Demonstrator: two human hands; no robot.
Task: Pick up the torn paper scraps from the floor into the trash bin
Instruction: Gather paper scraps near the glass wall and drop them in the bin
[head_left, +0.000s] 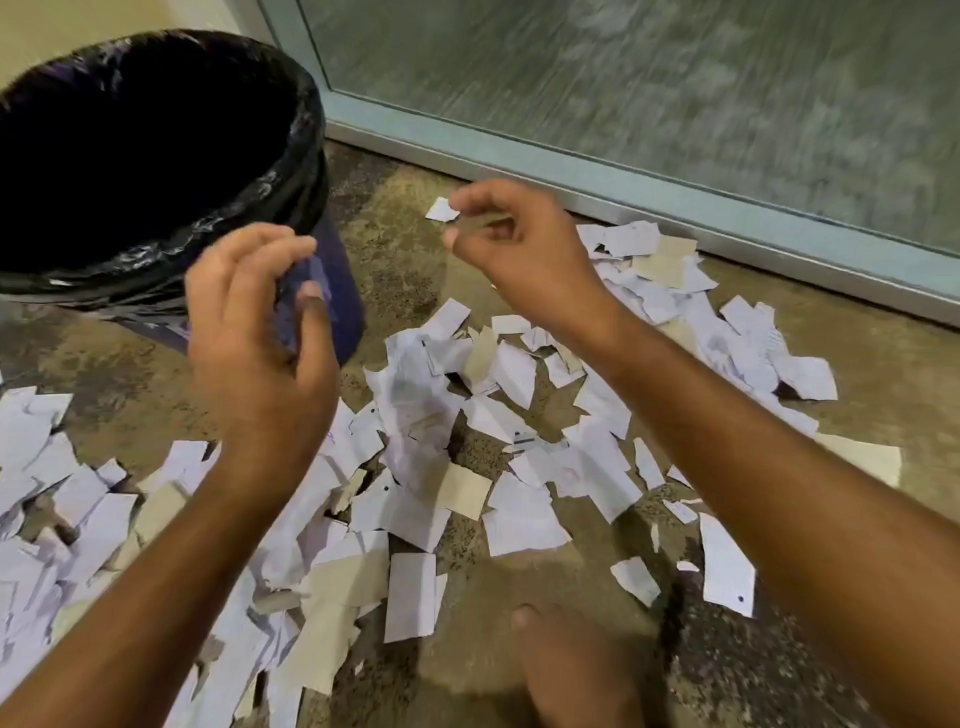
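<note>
Looking down from the head camera: the trash bin (171, 171) with its black liner stands on the floor (857, 374), and everything below is placed against it.

Left hand (260, 332): raised just in front of the bin's near wall, partly overlapping its rim. Fingers are loosely curved with the thumb up. The hand is motion-blurred, so I cannot tell whether it holds anything.

Right hand (511, 244): held in the air to the right of the bin, near rim level. Forefinger and thumb are drawn together, the other fingers curled in. A small white scrap (442, 210) shows at the fingertips, but it may be lying on the floor behind them; the grip is uncertain.

Torn paper scraps (467, 415): white and tan pieces spread over the floor in front of and to the right of the bin, from the lower left corner across to a metal door frame (571, 176) running behind and right of the bin.

A bare foot (566, 670) rests on the floor well in front of the bin, at the bottom edge of view.
</note>
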